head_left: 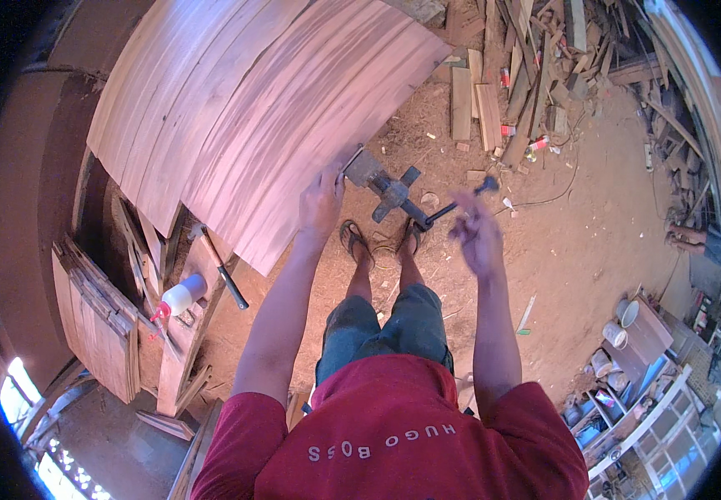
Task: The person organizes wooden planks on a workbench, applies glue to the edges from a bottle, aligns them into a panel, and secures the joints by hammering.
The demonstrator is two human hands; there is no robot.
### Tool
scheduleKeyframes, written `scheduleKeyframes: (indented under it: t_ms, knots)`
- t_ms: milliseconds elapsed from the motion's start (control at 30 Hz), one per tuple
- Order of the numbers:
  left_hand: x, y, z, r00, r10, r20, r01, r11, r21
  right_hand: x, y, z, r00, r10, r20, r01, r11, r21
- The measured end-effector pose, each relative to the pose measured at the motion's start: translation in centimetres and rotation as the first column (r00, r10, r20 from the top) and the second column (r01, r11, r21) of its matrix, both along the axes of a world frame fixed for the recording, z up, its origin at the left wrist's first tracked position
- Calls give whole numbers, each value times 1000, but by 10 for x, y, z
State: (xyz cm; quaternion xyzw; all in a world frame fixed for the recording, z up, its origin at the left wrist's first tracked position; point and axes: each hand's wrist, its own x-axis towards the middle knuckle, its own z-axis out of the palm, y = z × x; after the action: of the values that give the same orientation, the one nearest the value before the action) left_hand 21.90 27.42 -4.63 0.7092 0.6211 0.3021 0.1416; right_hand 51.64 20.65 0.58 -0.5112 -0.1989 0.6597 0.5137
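1. Workshop scene, seen from above: a person in a red shirt and grey shorts stands in sandals on a sawdust-covered dirt floor point(593, 208).
2. Left hand point(320, 202) rests on the near edge of a large glued-up wood panel point(260, 108), fingers spread and pressing, not curled around anything; looks like it steadies the panel.
3. Right hand point(477, 237) is blurred, closed on the dark crank handle point(459, 203) of a metal bar clamp point(389, 190); grip looks shut on it, though blur hides the fingers.
4. Bar clamp sits at the panel's near right edge, jaw end against the wood, screw end sticking out toward the person's feet. That puts the handle within reach of the right hand while the left holds the board.
5. Panel is made of many narrow pinkish-brown strips, tilted, leaning over stacked boards point(98, 321) at the left.
6. White squeeze bottle with red nozzle point(179, 297) lies on a plank left of the person; a hammer point(224, 271) lies just beside it, both apart from the hands.
7. Scrap lumber pile point(527, 75) lies at the far side of the floor; buckets and cans point(618, 333) stand at the right edge.
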Motion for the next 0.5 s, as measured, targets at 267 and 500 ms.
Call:
scheduleKeyframes:
  t_ms: [267, 500]
  knots:
    - [9, 7, 0, 999, -40, 21, 40, 999, 12, -41, -87, -173, 863, 498, 88, -443, 828, -342]
    - [3, 2, -2, 1000, -8, 13, 9, 1000, -10, -89, -90, -23, 852, 489, -186, -518, 838, -172]
